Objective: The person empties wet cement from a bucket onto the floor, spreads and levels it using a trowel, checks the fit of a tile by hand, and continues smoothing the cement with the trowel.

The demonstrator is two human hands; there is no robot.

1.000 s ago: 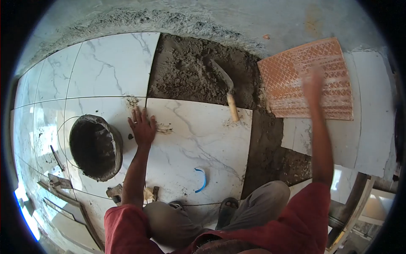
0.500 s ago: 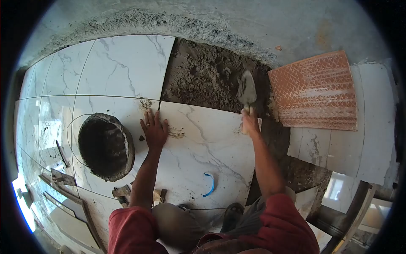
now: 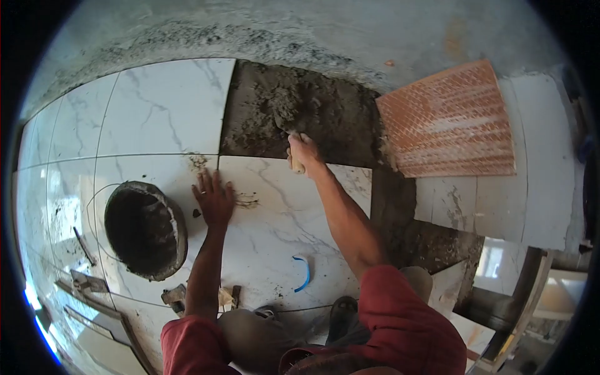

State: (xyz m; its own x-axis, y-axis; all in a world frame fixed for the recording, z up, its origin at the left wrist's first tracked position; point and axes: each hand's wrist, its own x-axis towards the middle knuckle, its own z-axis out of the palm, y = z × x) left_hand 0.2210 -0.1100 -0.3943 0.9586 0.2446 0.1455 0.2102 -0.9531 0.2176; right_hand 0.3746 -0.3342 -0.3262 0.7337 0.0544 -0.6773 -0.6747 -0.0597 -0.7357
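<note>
My right hand [image 3: 304,150] is closed around the handle of a trowel [image 3: 298,165]. Its blade sits in the wet mortar [image 3: 337,103] and is mostly hidden under a heap of it. My left hand [image 3: 215,199] lies flat with spread fingers on a white marble-patterned tile [image 3: 269,212], close to the joint. Crumbs of mortar are smeared near its fingertips. Left of that hand stands a mortar-caked bucket [image 3: 181,231], dark inside.
A tile with its orange ridged back showing [image 3: 447,125] leans at the right. A blue curved strip [image 3: 304,275] lies on the tile before my feet. A hammer-like tool [image 3: 175,296] rests by my left forearm. A rough wall [image 3: 375,31] borders the far side.
My right hand has swung left with the trowel, and its blade has gone into the mortar, which is now heaped there. My left hand stays on the tile. The view has shifted slightly.
</note>
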